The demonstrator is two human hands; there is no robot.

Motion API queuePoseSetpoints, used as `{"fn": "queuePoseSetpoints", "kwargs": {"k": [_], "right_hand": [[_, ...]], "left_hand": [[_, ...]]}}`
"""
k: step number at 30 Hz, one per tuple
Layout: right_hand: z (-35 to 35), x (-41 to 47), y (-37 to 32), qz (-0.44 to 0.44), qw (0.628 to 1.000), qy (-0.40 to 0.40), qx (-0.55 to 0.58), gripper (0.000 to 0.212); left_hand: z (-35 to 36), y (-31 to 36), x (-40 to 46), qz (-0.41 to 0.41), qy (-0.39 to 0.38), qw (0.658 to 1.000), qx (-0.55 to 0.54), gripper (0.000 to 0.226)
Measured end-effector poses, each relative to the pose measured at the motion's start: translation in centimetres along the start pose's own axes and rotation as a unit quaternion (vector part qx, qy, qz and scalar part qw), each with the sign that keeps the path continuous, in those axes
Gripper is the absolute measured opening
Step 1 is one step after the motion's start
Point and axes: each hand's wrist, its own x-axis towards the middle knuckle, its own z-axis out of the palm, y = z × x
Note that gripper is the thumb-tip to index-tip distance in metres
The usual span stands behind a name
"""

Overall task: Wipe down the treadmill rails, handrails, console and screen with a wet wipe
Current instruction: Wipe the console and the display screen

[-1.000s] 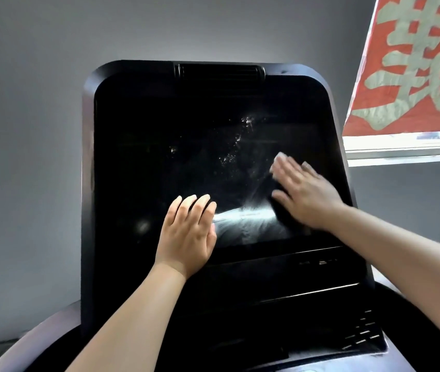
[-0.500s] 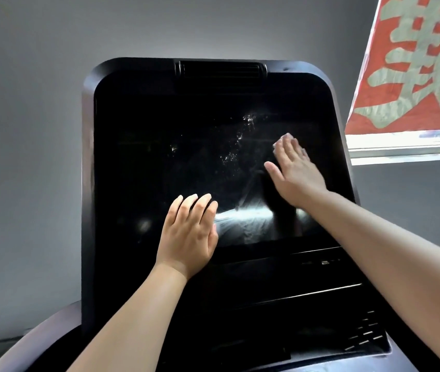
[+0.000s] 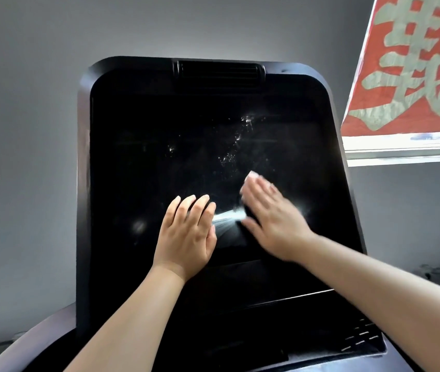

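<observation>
The wet wipe itself is hidden; the flat-fingered, blurred right hand presses low on the glossy black treadmill screen, right of centre. Left hand lies flat just beside, fingers straight. Red banner hangs upper right of the screen

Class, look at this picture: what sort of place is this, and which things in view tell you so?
Probably a gym or home workout room: a large black treadmill console with a dark glossy screen, a plain grey wall and a red banner with pale characters by a window.
</observation>
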Motion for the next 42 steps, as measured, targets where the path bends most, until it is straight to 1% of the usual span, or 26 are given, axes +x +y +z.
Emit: {"fn": "queuePoseSetpoints", "kwargs": {"k": [2, 3, 5, 6, 7, 8, 10, 12, 14, 15, 17, 19, 20, 21, 23, 24, 27, 28, 30, 31, 32, 35, 36, 39, 40, 42], "right_hand": [[0.0, -1.2, 1.4, -0.072, 0.995, -0.027, -0.059, 0.068], [-0.5, -0.3, 3.0, -0.057, 0.996, -0.009, -0.075, 0.07], [-2.6, 2.7, 5.6, 0.065, 0.997, 0.015, -0.048, 0.073], [-3.0, 3.9, 5.9, 0.113, 0.993, -0.005, -0.036, 0.071], [-3.1, 4.4, 4.9, 0.132, 0.991, -0.012, -0.013, 0.068], [-2.5, 4.1, 3.7, 0.12, 0.993, -0.011, -0.009, 0.068], [-1.2, 1.6, 1.8, 0.035, 0.998, -0.038, -0.031, 0.07], [-1.2, 0.3, 3.3, -0.032, 0.993, -0.026, -0.108, 0.069], [-2.6, 1.8, 4.8, 0.048, 0.995, 0.002, -0.087, 0.07], [-2.9, 2.3, 4.6, 0.092, 0.993, -0.022, -0.064, 0.068], [-2.0, 2.1, 3.1, 0.091, 0.994, -0.028, -0.053, 0.07], [-1.5, 0.8, 2.8, 0.027, 0.996, -0.027, -0.074, 0.074], [-1.7, 0.7, 3.7, 0.02, 0.995, -0.02, -0.096, 0.073], [-2.2, 1.3, 5.0, 0.054, 0.994, -0.005, -0.091, 0.07], [-3.4, 2.2, 5.4, 0.132, 0.989, -0.028, -0.06, 0.067], [-3.2, 2.3, 4.9, 0.132, 0.989, -0.029, -0.058, 0.068], [-2.2, 0.6, 3.3, 0.028, 0.995, -0.031, -0.086, 0.07], [-2.4, 0.7, 4.0, 0.022, 0.994, -0.015, -0.102, 0.066], [-3.6, 2.1, 5.0, 0.079, 0.994, 0.018, -0.075, 0.057], [-4.0, 2.5, 4.5, 0.106, 0.993, -0.004, -0.057, 0.056], [-3.5, 2.4, 4.0, 0.098, 0.994, 0.001, -0.046, 0.057], [-2.3, 0.4, 3.1, 0.009, 0.999, 0.007, -0.052, 0.061], [-2.6, 0.6, 4.2, 0.02, 0.998, 0.003, -0.054, 0.057], [-3.4, 2.9, 5.7, 0.169, 0.985, 0.014, 0.025, 0.051], [-2.9, 2.9, 4.7, 0.168, 0.984, 0.034, 0.039, 0.048], [-0.7, 1.0, 1.1, 0.061, 0.994, 0.076, 0.045, 0.039]], "left_hand": [[0.0, 0.0, 0.0, 0.002, -0.002, 1.0, -0.001, 0.04], [0.1, 0.0, 0.0, 0.002, -0.002, 1.0, -0.002, 0.04], [0.0, 0.0, 0.0, 0.001, -0.003, 1.0, -0.001, 0.04], [0.0, 0.0, 0.0, 0.002, -0.003, 1.0, 0.0, 0.039], [0.0, 0.0, 0.0, 0.003, -0.002, 1.0, 0.001, 0.039], [0.0, 0.0, 0.0, 0.004, -0.001, 1.0, 0.001, 0.039], [0.0, 0.0, -0.1, 0.001, -0.002, 1.0, 0.0, 0.039], [0.0, 0.0, -0.1, 0.002, -0.005, 1.0, -0.001, 0.04], [0.0, -0.1, 0.0, 0.006, -0.005, 1.0, 0.0, 0.04], [0.0, -0.1, 0.0, 0.006, -0.004, 1.0, 0.0, 0.04], [0.0, 0.0, 0.0, 0.005, -0.004, 1.0, 0.0, 0.041], [0.0, 0.0, 0.0, 0.004, -0.004, 1.0, -0.002, 0.041], [0.0, 0.0, 0.0, 0.005, -0.007, 1.0, -0.004, 0.04], [0.0, 0.0, 0.0, 0.005, -0.008, 1.0, -0.003, 0.041], [0.0, 0.0, 0.0, 0.006, -0.005, 1.0, 0.0, 0.041], [0.0, 0.0, -0.1, 0.005, -0.006, 1.0, -0.001, 0.041], [0.0, 0.0, 0.0, 0.003, -0.01, 1.0, -0.005, 0.041], [0.0, 0.0, 0.0, 0.003, -0.011, 1.0, -0.004, 0.041], [0.0, 0.0, 0.0, 0.004, -0.012, 1.0, -0.002, 0.041], [0.0, 0.0, -0.1, 0.004, -0.012, 1.0, 0.0, 0.041], [0.0, 0.0, -0.1, 0.004, -0.012, 1.0, 0.001, 0.041], [0.0, 0.0, 0.0, 0.003, -0.01, 1.0, 0.0, 0.041], [0.0, 0.0, -0.1, 0.004, -0.012, 1.0, -0.001, 0.041], [-0.1, 0.0, 0.0, 0.004, -0.013, 1.0, 0.004, 0.042], [-0.1, 0.0, 0.0, 0.004, -0.014, 1.0, 0.004, 0.042], [-0.2, 0.1, 0.1, -0.001, -0.01, 1.0, 0.002, 0.042]]}}
